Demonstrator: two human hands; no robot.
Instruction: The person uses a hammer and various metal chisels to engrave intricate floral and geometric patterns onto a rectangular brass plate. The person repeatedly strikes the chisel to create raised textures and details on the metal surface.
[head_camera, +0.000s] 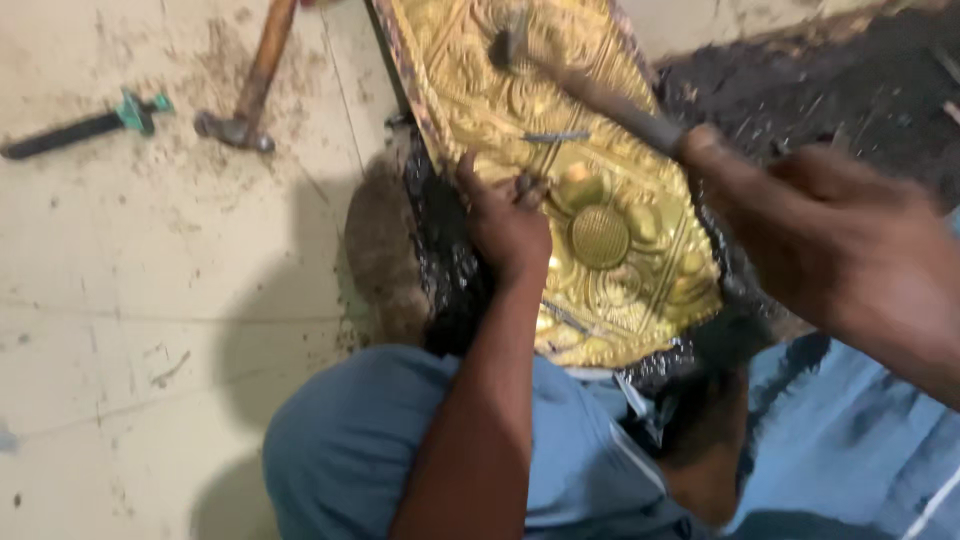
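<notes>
An embossed golden metal sheet (600, 180) lies on a bed of black pitch (450, 270) in front of my knees. My left hand (505, 220) rests on the sheet's left part, pinching a small metal punch (527, 185) upright against it. My right hand (820, 230) is raised at the right, blurred, gripping the handle of a hammer (590, 90) whose head hangs over the sheet's upper part. A loose thin punch (557, 136) lies on the sheet above my left hand.
On the pale dusty floor at the left lie a second hammer with a wooden handle (250, 90) and a black tool with a green end (85, 125). Dark dirt (850, 90) covers the ground at the upper right. My blue-clad legs (380, 440) fill the bottom.
</notes>
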